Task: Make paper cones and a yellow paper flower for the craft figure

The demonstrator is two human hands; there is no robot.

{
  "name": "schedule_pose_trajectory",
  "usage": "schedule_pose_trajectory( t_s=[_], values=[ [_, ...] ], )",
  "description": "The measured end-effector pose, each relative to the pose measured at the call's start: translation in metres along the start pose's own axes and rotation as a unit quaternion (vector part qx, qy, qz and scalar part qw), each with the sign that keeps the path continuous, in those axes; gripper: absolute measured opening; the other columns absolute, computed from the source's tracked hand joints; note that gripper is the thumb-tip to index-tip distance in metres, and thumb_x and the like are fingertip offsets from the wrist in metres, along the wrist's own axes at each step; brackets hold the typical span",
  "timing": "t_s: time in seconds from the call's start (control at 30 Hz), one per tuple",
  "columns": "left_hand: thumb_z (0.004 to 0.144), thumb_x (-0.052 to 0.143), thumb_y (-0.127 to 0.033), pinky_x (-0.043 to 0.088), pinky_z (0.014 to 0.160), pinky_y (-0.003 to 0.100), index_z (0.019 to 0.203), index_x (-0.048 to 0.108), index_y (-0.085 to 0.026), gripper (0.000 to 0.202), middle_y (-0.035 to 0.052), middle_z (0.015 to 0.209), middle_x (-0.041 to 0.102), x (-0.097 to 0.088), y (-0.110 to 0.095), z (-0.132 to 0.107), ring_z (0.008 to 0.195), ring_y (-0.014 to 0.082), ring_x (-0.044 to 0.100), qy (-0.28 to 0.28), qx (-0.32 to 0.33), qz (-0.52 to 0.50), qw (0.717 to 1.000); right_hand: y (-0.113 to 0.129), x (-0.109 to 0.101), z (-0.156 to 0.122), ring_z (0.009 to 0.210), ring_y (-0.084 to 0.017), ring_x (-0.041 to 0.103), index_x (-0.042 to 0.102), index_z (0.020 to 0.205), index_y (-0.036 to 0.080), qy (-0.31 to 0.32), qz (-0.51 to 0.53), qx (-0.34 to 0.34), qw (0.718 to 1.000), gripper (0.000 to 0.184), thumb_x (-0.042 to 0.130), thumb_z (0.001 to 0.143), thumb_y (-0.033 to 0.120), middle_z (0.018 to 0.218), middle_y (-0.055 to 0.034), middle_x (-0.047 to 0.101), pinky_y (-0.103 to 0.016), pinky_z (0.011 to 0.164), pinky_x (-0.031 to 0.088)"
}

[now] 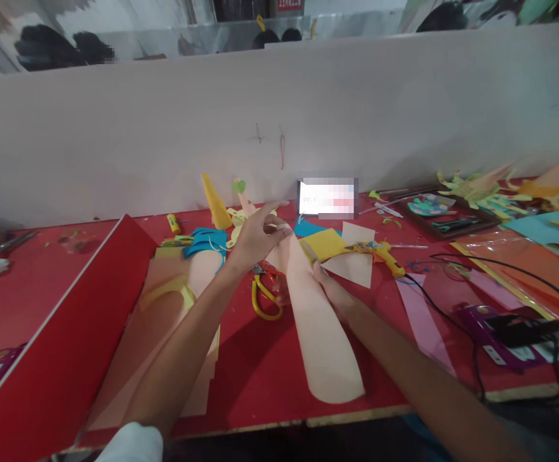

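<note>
A long peach paper sheet [320,333], curled narrow at its far end and wide at its near end, is between my hands above the red table. My left hand [255,237] pinches its narrow tip with thumb and fingers, the other fingers raised. My right hand [330,285] grips the paper's right edge, partly hidden behind it. Below the left hand lie yellow-handled scissors [264,311], beside something red that the paper partly covers. A yellow glue gun [389,256] lies to the right of my right hand, near a yellow paper piece [325,244].
A red upright board [77,308] and peach sheets [158,263] are at left. Blue strips [206,242] and a yellow paper cone [215,202] stand farther back. A lit phone [327,197] leans on the grey partition [163,128]. At right are a black cable [452,314] and purple box [491,333].
</note>
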State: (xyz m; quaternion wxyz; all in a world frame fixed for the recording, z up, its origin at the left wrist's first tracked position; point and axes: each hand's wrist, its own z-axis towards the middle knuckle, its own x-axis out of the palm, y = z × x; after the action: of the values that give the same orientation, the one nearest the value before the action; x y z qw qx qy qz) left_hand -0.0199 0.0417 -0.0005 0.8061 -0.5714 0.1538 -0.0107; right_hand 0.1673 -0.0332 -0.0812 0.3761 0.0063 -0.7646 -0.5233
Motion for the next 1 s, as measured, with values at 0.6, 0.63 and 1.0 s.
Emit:
schedule_pose_trajectory(
  t_s=[0.6,0.63,1.0],
  values=[
    [0.085,0.064,-0.078,0.051,0.061,0.028,0.119,0.07,-0.022,0.065,0.0111,0.101,0.076,0.053,0.006,-0.02,0.094,0.0263,0.074,0.103,-0.153,-0.359,0.915,0.009,0.003,-0.005,0.059,-0.015,0.054,0.056,0.112,0.023,0.173,0.123,-0.079,0.974,0.039,0.072,0.082,0.042,0.079,0.0011,0.058,-0.028,0.052,0.049],
    [0.084,0.066,-0.076,0.046,0.054,0.025,0.12,0.069,-0.022,0.065,0.0109,0.1,0.076,0.054,0.003,-0.021,0.091,0.0253,0.074,0.101,-0.149,-0.353,0.918,0.007,0.003,-0.004,0.061,-0.015,0.055,0.056,0.112,0.023,0.172,0.126,-0.074,0.974,0.039,0.071,0.082,0.042,0.08,0.0005,0.059,-0.028,0.052,0.049],
    [0.081,0.082,-0.059,0.037,0.04,0.022,0.086,0.06,-0.022,0.044,-0.0019,0.063,0.06,0.049,-0.003,-0.02,0.046,0.01,0.055,0.007,-0.204,-0.255,0.945,-0.002,0.006,0.001,0.079,-0.021,0.073,0.063,0.115,0.021,0.096,0.057,-0.044,0.993,0.051,0.085,0.078,0.048,0.093,-0.0061,0.074,-0.032,0.069,0.059]
  ],
)
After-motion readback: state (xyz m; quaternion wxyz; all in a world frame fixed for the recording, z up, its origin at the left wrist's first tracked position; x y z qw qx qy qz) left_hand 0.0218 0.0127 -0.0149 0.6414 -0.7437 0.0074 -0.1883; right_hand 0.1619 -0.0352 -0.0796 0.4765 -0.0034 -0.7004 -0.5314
